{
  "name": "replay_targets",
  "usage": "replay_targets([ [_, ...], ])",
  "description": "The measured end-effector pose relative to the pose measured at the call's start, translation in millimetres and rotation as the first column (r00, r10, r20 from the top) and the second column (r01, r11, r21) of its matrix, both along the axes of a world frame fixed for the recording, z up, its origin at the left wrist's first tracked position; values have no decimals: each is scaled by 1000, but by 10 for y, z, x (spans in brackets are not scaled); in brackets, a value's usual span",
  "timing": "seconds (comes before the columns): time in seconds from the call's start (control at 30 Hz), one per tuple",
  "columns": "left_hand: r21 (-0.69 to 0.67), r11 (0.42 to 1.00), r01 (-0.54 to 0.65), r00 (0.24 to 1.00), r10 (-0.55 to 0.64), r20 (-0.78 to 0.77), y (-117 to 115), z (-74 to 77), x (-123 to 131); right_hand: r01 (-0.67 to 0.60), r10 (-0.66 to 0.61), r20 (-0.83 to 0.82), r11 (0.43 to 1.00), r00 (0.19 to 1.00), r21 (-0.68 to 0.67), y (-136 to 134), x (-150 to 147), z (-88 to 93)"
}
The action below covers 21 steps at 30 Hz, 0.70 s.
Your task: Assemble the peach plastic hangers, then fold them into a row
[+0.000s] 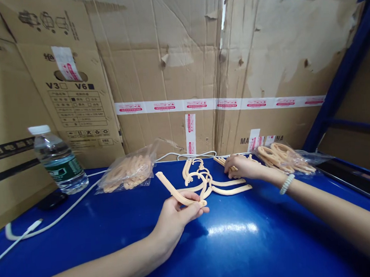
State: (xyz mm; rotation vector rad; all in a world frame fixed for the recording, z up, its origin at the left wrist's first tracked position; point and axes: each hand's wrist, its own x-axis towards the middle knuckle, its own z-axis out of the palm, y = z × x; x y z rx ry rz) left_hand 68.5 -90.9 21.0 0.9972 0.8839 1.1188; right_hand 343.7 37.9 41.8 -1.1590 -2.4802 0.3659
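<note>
My left hand (181, 210) is closed on a beige plastic hanger piece (171, 188), a curved arm that points up and to the left, with a round hook part rising by the fingertips. Just behind it, several beige folding hangers (229, 190) with hooks lie on the blue table and partly overlap. Farther back on the right, my right hand (243, 167) has its fingers curled down onto a group of loose beige strips (220, 161). What sits between those fingertips is hidden. A beaded bracelet (287, 184) circles the right wrist.
A clear bag of beige parts (128, 170) lies at back left, another bag (284, 158) at back right. A water bottle (59, 161) stands left, near a white cable (66, 214). A dark flat device (356, 178) lies right. Cardboard sheets (163, 72) wall off the back.
</note>
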Motion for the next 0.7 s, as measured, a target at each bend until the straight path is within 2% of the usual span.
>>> replay_targets([
  [0.17, -3, 1000, 17, 1000, -17, -8, -5, 7, 2, 12, -21, -204, 999, 979, -44, -50, -27, 46],
  [0.27, -6, 1000, 30, 999, -30, -11, -7, 9, 1, 62, -81, -411, 996, 908, -61, -118, -60, 85],
  [0.4, 3, 999, 36, 999, -36, -11, -10, 6, -5, 106, -171, -668, 985, 724, -137, -315, -132, 132],
  [0.5, 41, 998, 40, 999, -39, -22, -5, 0, -6, 86, -200, -779, 979, 594, -186, -546, -246, 139],
  [0.6, 83, 995, 54, 998, -51, -42, 5, -8, -4, -22, -253, -858, 956, 448, -293, -766, -406, 85],
  [0.7, 106, 992, 68, 996, -62, -57, 13, -22, -4, -166, -363, -880, 890, 305, -424, -916, -557, -30],
])
